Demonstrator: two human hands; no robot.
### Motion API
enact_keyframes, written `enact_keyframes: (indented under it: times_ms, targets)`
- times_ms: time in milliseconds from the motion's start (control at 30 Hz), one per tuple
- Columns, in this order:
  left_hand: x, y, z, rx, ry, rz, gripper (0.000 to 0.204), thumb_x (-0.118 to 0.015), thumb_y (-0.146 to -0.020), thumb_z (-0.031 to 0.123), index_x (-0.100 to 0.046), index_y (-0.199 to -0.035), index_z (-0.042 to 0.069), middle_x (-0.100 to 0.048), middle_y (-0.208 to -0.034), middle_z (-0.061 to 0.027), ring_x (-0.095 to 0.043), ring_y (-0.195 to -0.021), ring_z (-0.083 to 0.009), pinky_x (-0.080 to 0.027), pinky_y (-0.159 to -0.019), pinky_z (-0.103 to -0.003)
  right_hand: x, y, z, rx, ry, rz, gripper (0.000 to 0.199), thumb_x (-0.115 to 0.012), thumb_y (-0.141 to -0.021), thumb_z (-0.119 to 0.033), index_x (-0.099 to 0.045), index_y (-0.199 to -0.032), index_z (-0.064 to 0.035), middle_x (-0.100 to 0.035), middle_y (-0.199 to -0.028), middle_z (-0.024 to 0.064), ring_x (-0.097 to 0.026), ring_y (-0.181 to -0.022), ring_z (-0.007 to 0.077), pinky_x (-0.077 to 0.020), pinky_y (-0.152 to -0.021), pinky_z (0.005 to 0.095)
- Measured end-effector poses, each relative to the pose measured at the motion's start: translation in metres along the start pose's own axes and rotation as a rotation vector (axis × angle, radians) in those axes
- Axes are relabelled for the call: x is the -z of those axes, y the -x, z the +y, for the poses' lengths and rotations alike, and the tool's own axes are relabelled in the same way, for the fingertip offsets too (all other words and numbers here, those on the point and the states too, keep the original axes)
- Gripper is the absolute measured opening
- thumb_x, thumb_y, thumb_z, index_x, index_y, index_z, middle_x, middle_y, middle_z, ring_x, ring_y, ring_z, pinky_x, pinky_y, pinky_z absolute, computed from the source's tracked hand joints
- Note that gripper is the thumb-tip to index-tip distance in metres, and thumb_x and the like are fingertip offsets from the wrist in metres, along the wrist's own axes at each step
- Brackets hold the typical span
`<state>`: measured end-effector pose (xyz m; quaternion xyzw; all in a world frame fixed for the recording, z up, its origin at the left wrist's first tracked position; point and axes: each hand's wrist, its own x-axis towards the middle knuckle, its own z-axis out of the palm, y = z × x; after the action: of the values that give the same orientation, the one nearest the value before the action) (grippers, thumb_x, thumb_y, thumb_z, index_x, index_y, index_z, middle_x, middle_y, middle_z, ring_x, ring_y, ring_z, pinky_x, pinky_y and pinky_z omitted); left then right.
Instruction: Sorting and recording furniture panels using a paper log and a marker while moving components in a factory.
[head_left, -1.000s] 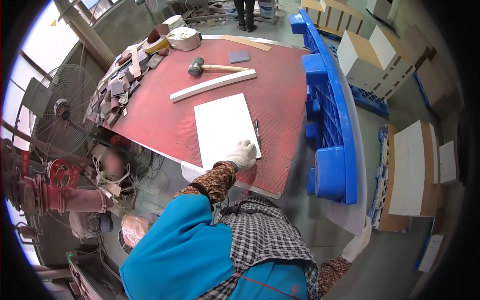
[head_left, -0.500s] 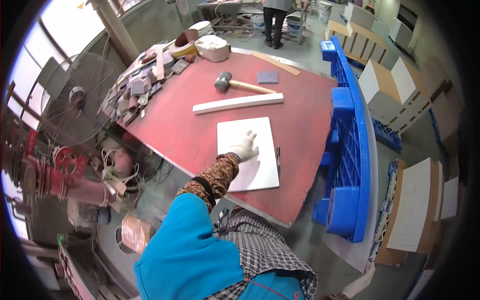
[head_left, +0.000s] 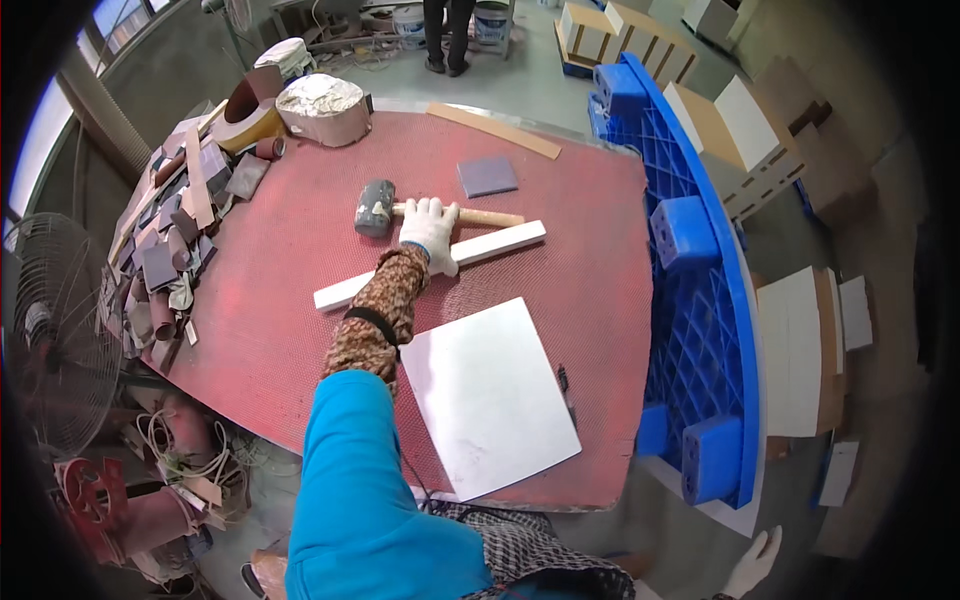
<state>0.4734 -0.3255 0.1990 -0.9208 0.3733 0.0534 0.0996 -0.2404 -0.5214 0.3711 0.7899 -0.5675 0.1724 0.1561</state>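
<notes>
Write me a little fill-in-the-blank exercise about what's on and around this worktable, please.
1. The gloved hand over the white bar is the person's ____ one.
2. The pen lies on the ____ side of the white panel.
3. The pallet standing on edge beside the table is coloured ____.
4. The handle of the mallet looks made of ____.

Missing words: left; right; blue; wood

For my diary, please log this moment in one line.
left hand: over mallet handle and white bar; right hand: away from table; white board: on table
</notes>
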Motion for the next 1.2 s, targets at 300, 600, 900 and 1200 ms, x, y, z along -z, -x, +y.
enact_keyframes:
  times_ms: [300,600,900,1200]
  targets:
    - [-0.012,0.01,-0.021,0.072,0.028,-0.193,0.084,-0.078,-0.062,0.055,-0.057,-0.128,0.008,-0.062,-0.117,-0.0128,-0.06,-0.112,-0.0274,-0.046,-0.096,-0.041,-0.02,0.066,-0.023,0.01,-0.199,-0.195,0.039,-0.062,-0.097,-0.027,-0.065,-0.122,0.0031,-0.065,-0.123,0.022,-0.061,-0.116,0.0343,-0.0467,-0.102,0.0393]
    - [-0.036,0.143,-0.014,0.339,0.251,-0.081,0.095,-0.078,-0.063,0.046,-0.04,-0.139,0.003,-0.06,-0.122,-0.0183,-0.059,-0.115,-0.0326,-0.047,-0.097,-0.044,-0.059,0.166,0.001,0.045,-0.447,-0.12,0.03,-0.072,-0.091,-0.02,-0.07,-0.11,0.0023,-0.071,-0.108,0.0204,-0.068,-0.1,0.0321,-0.0546,-0.091,0.0387]
    - [-0.057,0.22,-0.063,0.359,0.271,-0.134,0.108,-0.088,-0.055,0.033,-0.033,-0.142,0.0,-0.059,-0.121,-0.0229,-0.059,-0.115,-0.0353,-0.048,-0.099,-0.042,-0.086,0.21,-0.054,0.007,-0.681,-0.334,0.036,-0.069,-0.093,-0.022,-0.066,-0.119,0.0034,-0.066,-0.119,0.0251,-0.062,-0.113,0.0333,-0.0504,-0.098,0.0399]
    - [-0.046,0.21,-0.069,0.228,0.398,-0.167,0.09,-0.086,-0.058,0.033,-0.042,-0.129,0.001,-0.061,-0.117,-0.0214,-0.061,-0.113,-0.0333,-0.051,-0.097,-0.041,-0.079,0.238,-0.249,0.12,-1.01,-0.431,0.037,-0.06,-0.094,-0.013,-0.06,-0.126,0.0042,-0.065,-0.122,0.02,-0.061,-0.114,0.0307,-0.047,-0.099,0.0389]
